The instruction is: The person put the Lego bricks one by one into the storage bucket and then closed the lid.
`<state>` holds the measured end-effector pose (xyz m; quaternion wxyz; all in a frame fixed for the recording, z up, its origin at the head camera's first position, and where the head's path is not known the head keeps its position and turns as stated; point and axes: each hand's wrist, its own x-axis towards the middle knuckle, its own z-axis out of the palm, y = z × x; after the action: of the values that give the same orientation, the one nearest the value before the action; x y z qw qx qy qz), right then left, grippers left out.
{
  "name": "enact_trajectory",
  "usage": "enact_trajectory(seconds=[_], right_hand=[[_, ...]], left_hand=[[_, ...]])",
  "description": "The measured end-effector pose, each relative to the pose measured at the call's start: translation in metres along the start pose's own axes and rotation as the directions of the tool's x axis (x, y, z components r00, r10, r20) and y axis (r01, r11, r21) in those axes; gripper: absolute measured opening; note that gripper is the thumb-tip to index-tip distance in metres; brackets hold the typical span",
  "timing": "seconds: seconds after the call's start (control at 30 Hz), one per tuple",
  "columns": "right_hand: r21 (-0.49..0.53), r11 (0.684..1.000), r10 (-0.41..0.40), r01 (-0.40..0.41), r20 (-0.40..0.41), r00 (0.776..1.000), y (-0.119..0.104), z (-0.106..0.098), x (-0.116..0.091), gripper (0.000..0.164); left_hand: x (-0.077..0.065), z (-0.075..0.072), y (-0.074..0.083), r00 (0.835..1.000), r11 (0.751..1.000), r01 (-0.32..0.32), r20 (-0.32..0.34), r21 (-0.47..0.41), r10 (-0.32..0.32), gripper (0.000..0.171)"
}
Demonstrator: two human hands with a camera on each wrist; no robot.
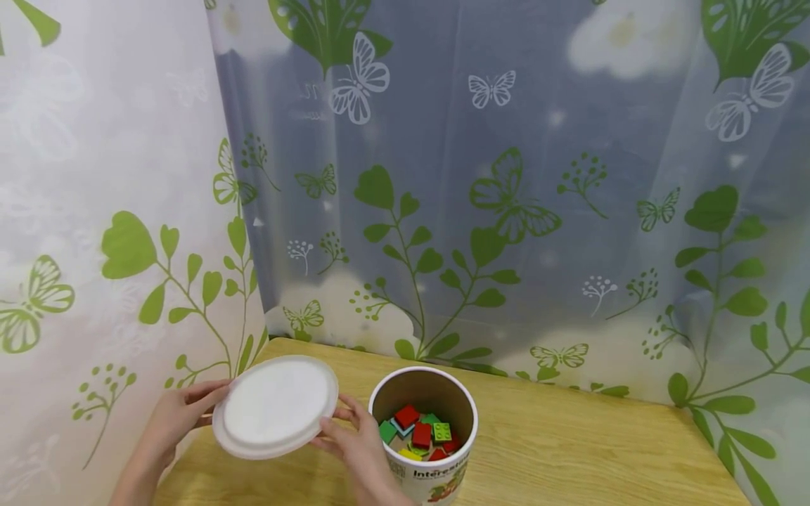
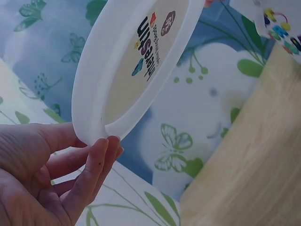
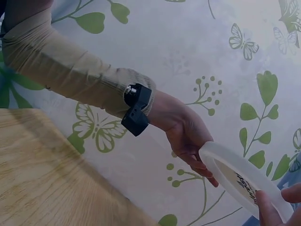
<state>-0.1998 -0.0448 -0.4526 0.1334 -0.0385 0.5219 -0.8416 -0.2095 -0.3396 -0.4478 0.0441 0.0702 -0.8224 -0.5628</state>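
A round white lid (image 1: 278, 404) is held tilted above the table, left of an uncovered round tub (image 1: 394, 457). My left hand (image 1: 171, 422) pinches the lid's left edge between thumb and fingers. At the opposite edge my right hand (image 1: 361, 450) grips the lid, thumb on the near face and fingers beneath. In the left wrist view, printed lettering shows on the inner face of the lid (image 2: 84, 94). Inside the tub lie red, green, yellow and light blue toy building bricks (image 1: 421, 436).
The wooden table (image 1: 569, 450) reaches up to a printed curtain (image 1: 443, 176) at the back and another (image 1: 126, 176) on the left. In the right wrist view, a small black device (image 3: 136, 110) is strapped to the left wrist.
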Motion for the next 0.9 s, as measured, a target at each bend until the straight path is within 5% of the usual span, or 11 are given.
enact_trajectory(seconds=[0.4,0.9], right_hand=[[-0.035,0.998,-0.042,0.042,0.020,0.999,-0.037,-0.016,-0.003,0.062],[-0.115,0.991,-0.059,0.065,0.061,0.996,-0.079,-0.075,-0.008,0.065]], left_hand=[[-0.004,0.017,0.035,0.999,0.998,-0.049,0.002,-0.050,0.049,0.058],[0.008,0.074,0.071,0.983,0.978,-0.146,0.085,-0.150,0.160,0.049]])
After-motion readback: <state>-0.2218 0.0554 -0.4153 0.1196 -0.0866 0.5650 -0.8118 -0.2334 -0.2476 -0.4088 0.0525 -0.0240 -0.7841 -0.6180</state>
